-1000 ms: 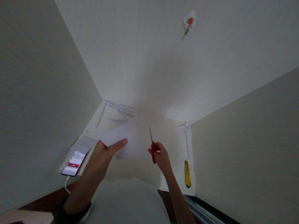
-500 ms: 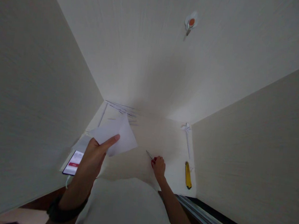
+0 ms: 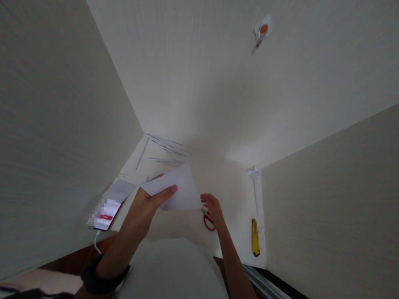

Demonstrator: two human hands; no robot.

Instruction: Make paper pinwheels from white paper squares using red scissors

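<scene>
Low at six o'clock, both hands meet over a pale desk (image 3: 238,189).
Left hand (image 3: 146,210) pinches a thin, matte white paper sheet (image 3: 182,192); right hand (image 3: 212,208) hangs loosely curled just above red-handled scissors (image 3: 208,221) lying flat. Keeping the limp sheet taut would likely help. Slim yellow utility knife (image 3: 255,237) lies at four o'clock.

Pale walls (image 3: 50,110), white desk (image 3: 231,184)

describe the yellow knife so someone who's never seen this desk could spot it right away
Look at the white desk between the pale walls, then its right edge. The knife lies there lengthwise, right of the red scissors and the right hand. It is the only yellow thing there.
</scene>
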